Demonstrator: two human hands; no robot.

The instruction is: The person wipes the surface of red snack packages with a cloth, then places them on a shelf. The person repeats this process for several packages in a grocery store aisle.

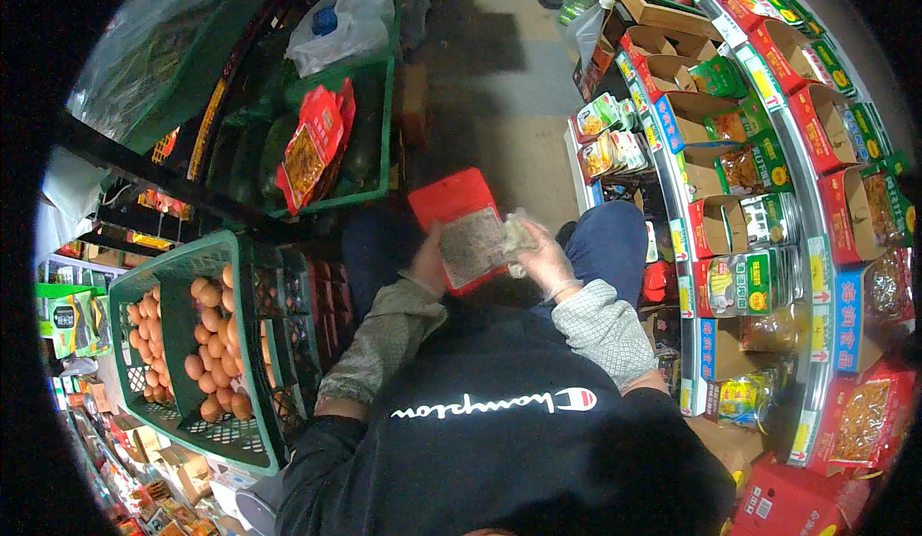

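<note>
Between my knees, my left hand grips the edge of a red food packet with a pale, printed panel facing up. My right hand, in a thin clear glove, holds a crumpled whitish cloth against the packet's right edge. Patterned oversleeves cover both forearms. To the left, several similar red packets lie stacked on dark green vegetables in a green plastic crate. The top packet shows brown food through its window.
Brown eggs fill part of a green crate at my left. Shelves with boxed food packets, such as a green and white one, rise close on my right. A tiled aisle floor runs ahead. A white plastic bag lies beyond the stacked packets.
</note>
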